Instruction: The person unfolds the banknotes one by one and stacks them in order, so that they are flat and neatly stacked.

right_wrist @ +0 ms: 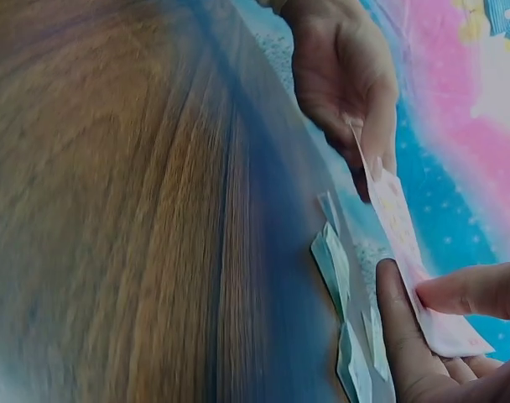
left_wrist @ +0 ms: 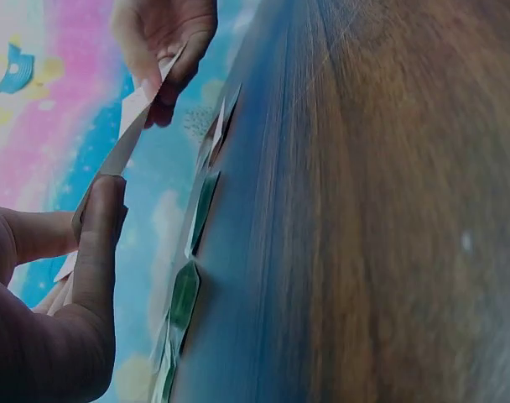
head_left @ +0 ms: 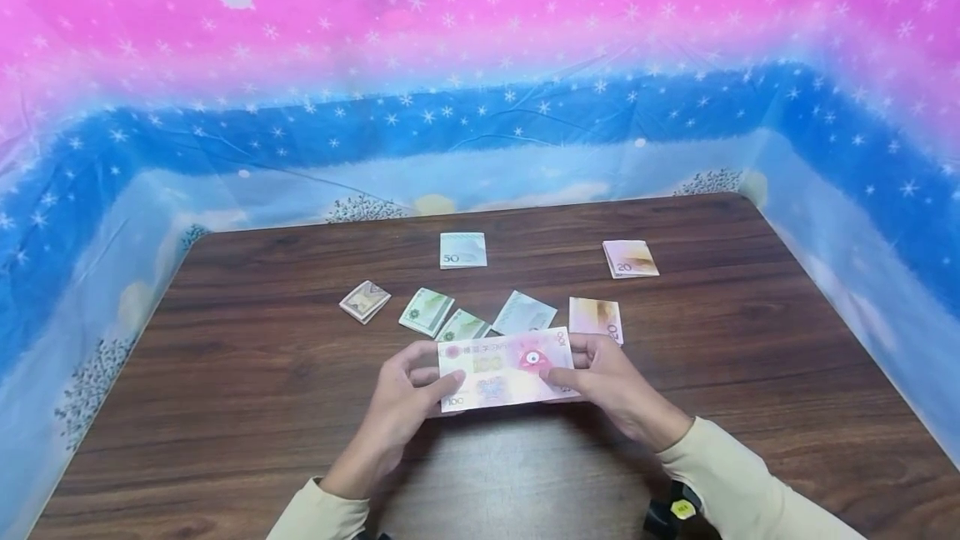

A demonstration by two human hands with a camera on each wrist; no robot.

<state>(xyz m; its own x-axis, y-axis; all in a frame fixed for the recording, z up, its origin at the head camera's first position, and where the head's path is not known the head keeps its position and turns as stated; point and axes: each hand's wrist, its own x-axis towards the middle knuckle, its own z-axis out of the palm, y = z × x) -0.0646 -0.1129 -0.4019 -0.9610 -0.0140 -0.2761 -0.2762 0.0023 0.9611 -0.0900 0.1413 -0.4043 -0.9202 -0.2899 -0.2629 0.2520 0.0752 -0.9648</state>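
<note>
A pink banknote (head_left: 506, 373) marked 100 is held unfolded above the near middle of the table. My left hand (head_left: 405, 394) pinches its left end, thumb on the face and fingers behind. At the other end my right hand (head_left: 615, 382) pinches it the same way. The right wrist view shows the note (right_wrist: 398, 222) stretched between both hands, clear of the tabletop. Just beyond it lie folded green notes (head_left: 427, 312), a folded pale green note (head_left: 525, 312) and a folded 20 note (head_left: 596, 317), the nearer ones partly hidden by the held note.
Farther back on the wooden table (head_left: 262, 390) lie a folded 50 note (head_left: 462, 250) and another folded 20 note (head_left: 631, 258). A small folded brownish note (head_left: 365, 302) is to the left. Patterned pink and blue cloth (head_left: 480, 107) surrounds the table's back and sides.
</note>
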